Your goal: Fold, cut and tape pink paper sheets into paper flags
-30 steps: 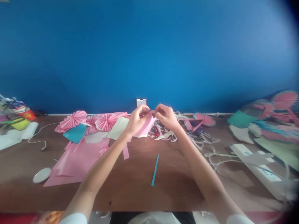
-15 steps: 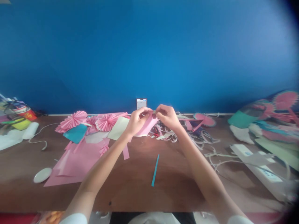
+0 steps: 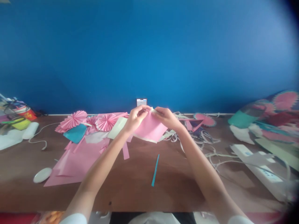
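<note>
Between my two hands hangs a sheet of pink paper with a pale strip along its lower edge. My left hand pinches its upper left part, thumb against fingers. My right hand grips the upper right part, its fingertips close to the left ones. A small pale tip pokes up between the fingertips; what it belongs to is unclear. Below the paper, a narrow blue paper strip lies on the brown table.
Left of my hands are pink folded paper fans, a teal paper piece and a large pink sheet. A phone leans on the blue wall. Loose strips, cables and a power strip lie to the right.
The pink paper has swung into fuller view and now hangs lower and wider between my hands. My right fingers have flattened forward from a more curled pose.
</note>
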### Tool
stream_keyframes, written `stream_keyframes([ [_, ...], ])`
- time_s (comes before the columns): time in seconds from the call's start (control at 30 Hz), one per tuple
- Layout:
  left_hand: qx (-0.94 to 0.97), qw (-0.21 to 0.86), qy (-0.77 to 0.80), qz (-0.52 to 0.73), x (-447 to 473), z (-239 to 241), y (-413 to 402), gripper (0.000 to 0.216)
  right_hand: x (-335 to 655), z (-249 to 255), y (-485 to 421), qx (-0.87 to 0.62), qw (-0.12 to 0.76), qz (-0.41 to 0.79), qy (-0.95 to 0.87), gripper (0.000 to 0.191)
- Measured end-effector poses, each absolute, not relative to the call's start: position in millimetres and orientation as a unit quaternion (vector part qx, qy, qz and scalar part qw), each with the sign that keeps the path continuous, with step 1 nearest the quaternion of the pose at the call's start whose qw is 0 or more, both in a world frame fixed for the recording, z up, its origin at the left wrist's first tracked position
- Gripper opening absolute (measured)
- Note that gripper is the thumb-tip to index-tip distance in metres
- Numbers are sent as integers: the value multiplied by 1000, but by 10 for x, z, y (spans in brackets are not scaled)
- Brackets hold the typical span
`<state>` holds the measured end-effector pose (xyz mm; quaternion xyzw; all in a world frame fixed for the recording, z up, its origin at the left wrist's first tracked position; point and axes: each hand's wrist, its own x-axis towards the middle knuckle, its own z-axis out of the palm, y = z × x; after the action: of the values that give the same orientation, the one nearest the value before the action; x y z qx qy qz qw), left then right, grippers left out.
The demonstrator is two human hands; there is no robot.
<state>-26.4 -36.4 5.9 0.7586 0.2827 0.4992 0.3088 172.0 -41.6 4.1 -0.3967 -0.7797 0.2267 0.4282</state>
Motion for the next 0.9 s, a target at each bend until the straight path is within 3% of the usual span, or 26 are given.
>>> stream_keyframes([
  [0.2,754,234,312,529,-255,49,-369,15,1604,52,-486,-427,417,157,-787,33],
  [0.43,755,135,332,550,-230,28,-383,25,1530,96,-563,-457,399,76,-791,29],
  [0.63,755,112,325,559,-228,6,-382,26,1537,100,-563,-485,374,19,-790,28],
  [0.9,747,138,325,563,-208,-2,-379,28,1496,107,-581,-461,399,70,-789,25],
])
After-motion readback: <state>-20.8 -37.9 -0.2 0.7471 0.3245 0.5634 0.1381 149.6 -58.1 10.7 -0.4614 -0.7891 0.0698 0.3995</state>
